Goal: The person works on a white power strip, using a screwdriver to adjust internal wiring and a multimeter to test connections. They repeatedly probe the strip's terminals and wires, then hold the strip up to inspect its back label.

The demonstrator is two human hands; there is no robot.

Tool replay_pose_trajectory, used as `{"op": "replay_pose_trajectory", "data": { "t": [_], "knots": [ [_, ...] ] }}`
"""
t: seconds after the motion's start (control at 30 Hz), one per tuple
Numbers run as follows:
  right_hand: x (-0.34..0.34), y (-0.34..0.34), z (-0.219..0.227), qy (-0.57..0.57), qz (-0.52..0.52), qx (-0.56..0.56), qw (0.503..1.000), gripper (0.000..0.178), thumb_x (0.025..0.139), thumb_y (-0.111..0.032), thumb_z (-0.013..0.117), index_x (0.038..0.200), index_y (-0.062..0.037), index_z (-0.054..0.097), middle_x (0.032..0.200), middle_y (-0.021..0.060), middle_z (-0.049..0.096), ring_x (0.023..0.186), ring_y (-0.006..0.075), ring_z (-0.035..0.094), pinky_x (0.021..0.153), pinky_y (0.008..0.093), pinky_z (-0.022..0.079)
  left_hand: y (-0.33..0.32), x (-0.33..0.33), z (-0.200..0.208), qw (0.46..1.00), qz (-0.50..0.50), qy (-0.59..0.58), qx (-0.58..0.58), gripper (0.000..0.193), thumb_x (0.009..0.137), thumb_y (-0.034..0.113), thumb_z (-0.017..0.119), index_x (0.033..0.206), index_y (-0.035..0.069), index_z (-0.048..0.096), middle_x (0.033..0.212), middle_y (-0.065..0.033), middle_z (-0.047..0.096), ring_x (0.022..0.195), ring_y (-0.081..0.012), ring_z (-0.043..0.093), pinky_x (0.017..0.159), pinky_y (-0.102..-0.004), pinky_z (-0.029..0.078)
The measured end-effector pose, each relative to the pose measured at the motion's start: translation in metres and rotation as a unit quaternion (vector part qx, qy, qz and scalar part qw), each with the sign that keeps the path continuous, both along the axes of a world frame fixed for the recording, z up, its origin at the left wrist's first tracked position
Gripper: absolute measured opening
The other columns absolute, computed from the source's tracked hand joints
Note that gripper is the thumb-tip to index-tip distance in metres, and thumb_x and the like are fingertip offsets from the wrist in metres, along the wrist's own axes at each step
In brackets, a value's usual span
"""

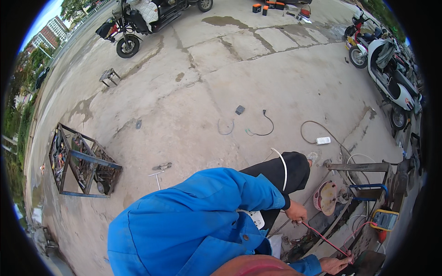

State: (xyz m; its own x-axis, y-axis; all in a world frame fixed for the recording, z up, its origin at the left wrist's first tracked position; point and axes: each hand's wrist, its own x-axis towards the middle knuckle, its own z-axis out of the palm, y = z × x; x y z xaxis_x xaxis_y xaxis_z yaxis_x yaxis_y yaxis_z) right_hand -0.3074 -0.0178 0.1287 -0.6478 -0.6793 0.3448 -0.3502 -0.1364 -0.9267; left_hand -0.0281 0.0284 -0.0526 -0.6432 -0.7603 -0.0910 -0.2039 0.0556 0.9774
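Head view: the red cable (326, 239) ran slantwise at lower right, near a yellow-edged meter (385, 220) and a metal frame (359, 167). Lettering on the meter was too small to read. The left hand (296, 213) was clenched round the cable's upper stretch; the right hand (334, 265) pinched and partly hid its lower end.
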Motion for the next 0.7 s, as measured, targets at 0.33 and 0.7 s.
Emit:
{"op": "replay_pose_trajectory", "data": {
  "t": [0.33,0.7],
  "knots": [
    [0.005,0.009,-0.036,-0.134,0.086,0.001,0.987,0.065,0.117,-0.051,0.057,0.152,0.0040,0.064,0.137,0.0160,0.075,0.120,0.0306,0.073,0.097,0.0403,0.059,0.003,0.004,0.002,0.999,-0.012,0.034,0.040,0.021,0.111,0.015,0.058,0.113,-0.002,0.069,0.110,-0.0146,0.082,0.099,-0.0241,0.081,0.081,-0.0427,0.063],
    [0.081,0.093,-0.184,-0.193,0.177,0.334,0.906,0.081,0.116,-0.061,0.046,0.174,-0.0049,0.037,0.171,0.0259,0.047,0.161,0.0373,0.041,0.130,0.0571,0.027,0.009,0.029,0.043,0.944,0.076,0.234,0.222,0.025,0.114,0.012,0.056,0.127,-0.007,0.066,0.102,-0.0181,0.081,0.089,-0.0286,0.081,0.078,-0.0413,0.068]
  ]
}}
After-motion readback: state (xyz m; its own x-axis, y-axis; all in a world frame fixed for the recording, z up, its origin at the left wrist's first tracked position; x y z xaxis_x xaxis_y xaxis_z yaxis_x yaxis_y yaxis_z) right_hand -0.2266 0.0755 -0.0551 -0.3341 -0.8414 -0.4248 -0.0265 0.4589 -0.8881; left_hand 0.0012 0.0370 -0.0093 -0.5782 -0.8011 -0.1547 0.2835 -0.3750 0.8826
